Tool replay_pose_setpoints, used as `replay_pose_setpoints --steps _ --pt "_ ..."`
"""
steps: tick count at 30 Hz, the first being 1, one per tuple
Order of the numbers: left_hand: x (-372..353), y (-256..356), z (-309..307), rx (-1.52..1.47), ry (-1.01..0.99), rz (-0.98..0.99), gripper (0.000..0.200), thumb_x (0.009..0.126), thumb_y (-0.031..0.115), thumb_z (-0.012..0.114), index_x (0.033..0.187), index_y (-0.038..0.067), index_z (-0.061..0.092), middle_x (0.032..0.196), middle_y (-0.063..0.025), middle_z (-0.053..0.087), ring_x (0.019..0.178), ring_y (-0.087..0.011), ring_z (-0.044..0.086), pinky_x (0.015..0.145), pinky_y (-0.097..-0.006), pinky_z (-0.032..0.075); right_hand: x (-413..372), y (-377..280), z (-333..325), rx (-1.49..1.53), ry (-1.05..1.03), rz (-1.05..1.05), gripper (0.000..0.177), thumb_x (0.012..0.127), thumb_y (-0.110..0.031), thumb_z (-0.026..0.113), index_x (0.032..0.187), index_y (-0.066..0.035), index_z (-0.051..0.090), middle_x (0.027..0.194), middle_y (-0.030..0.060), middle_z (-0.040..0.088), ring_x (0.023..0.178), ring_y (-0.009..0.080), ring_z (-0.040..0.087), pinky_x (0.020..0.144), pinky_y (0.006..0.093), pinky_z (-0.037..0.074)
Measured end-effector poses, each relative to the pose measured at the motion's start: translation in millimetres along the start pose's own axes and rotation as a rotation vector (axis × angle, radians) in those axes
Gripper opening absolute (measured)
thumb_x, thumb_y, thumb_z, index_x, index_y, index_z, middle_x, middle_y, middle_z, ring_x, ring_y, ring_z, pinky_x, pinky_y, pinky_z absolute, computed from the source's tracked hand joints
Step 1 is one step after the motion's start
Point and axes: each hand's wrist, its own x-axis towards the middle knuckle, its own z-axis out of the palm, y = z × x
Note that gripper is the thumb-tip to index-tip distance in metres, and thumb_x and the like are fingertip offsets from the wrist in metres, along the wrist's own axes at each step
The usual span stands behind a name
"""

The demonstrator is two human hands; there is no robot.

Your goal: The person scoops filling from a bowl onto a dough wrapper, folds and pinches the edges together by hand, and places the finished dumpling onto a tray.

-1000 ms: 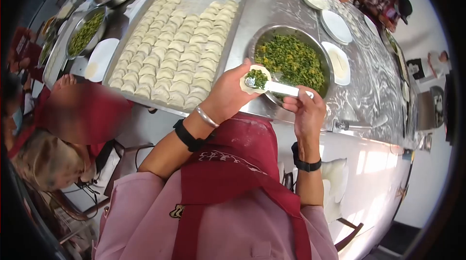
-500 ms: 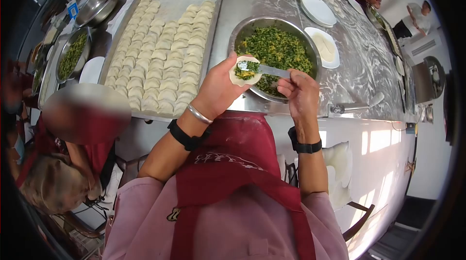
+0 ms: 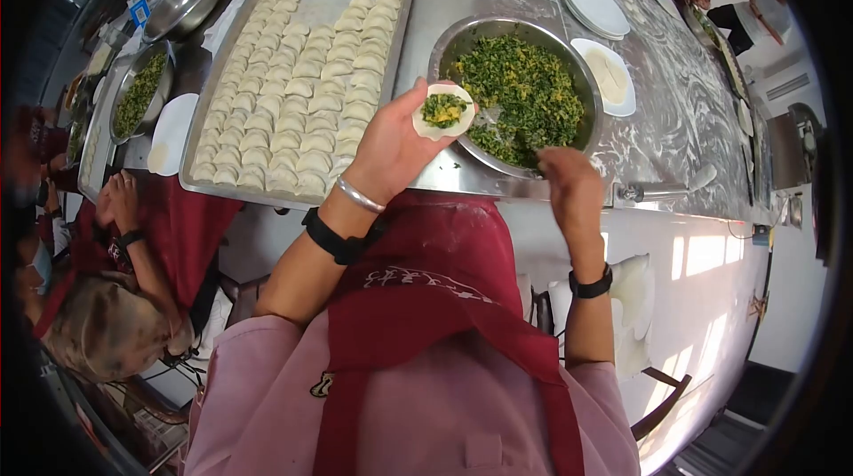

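Note:
My left hand [image 3: 395, 147] cradles a round dumpling wrapper [image 3: 422, 125] on its fingers, thumb up along the edge. A mound of chopped green and yellow filling [image 3: 444, 110] sits in the middle of the wrapper. My right hand [image 3: 571, 187] is at the near right rim of a steel bowl [image 3: 442, 51] of the same filling. Its fingertips are blurred, so I cannot make out whether they grip anything. The flat spatula is not clearly visible; a greyish patch shows among the filling in the bowl.
Left of the bowl, a large tray [image 3: 404, 9] holds rows of folded dumplings [image 3: 302, 85]. White plates [image 3: 597, 7] and a rolling pin [image 3: 662, 190] lie on the floured steel table [image 3: 662, 112]. A co-worker's hands [image 3: 120, 200] are at the left edge.
My right hand has moved down and away from the wrapper, and the spatula no longer rests over it. The filling stays on the wrapper. The co-worker's clasped hands now show at left.

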Motion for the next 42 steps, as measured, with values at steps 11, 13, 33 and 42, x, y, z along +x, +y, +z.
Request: replay_pose_setpoints --steps 11,13,33,42 --pt "-25 -18 21 0.117 -0.059 -0.088 0.038 0.107 0.019 0.043 0.138 -0.001 0.049 0.133 -0.0134 0.058 0.122 -0.0260 0.058 0.104 -0.0410 0.049 18 -83 -11 0.284 0.188 -0.277 0.039 0.068 -0.001 0.080 0.106 -0.008 0.073 0.129 0.0138 0.064 0.128 0.0380 0.056 0.101 0.0472 0.049" --pt "-31 -19 21 0.124 -0.102 -0.117 0.038 0.107 0.020 0.044 0.140 0.002 0.050 0.132 -0.0081 0.058 0.116 -0.0203 0.059 0.097 -0.0368 0.050 22 -89 -5 0.306 0.233 -0.343 0.034 0.068 0.000 0.080 0.100 -0.008 0.074 0.129 0.0129 0.065 0.127 0.0381 0.057 0.099 0.0475 0.050" --pt "-36 -30 19 0.187 -0.098 -0.138 0.037 0.106 0.011 0.044 0.140 -0.001 0.050 0.127 -0.0087 0.061 0.113 -0.0178 0.062 0.097 -0.0353 0.054 15 -89 -6 0.417 0.201 -0.252 0.021 0.070 0.000 0.078 0.090 -0.003 0.072 0.124 0.0137 0.068 0.124 0.0370 0.058 0.099 0.0451 0.050" --pt "-43 -30 31 0.382 -0.086 -0.056 0.038 0.106 0.014 0.044 0.138 -0.005 0.050 0.130 -0.0135 0.060 0.119 -0.0198 0.061 0.102 -0.0369 0.052 23 -97 3 0.475 0.308 -0.110 0.014 0.076 0.000 0.076 0.090 -0.002 0.071 0.118 0.0134 0.070 0.122 0.0351 0.061 0.099 0.0423 0.049"
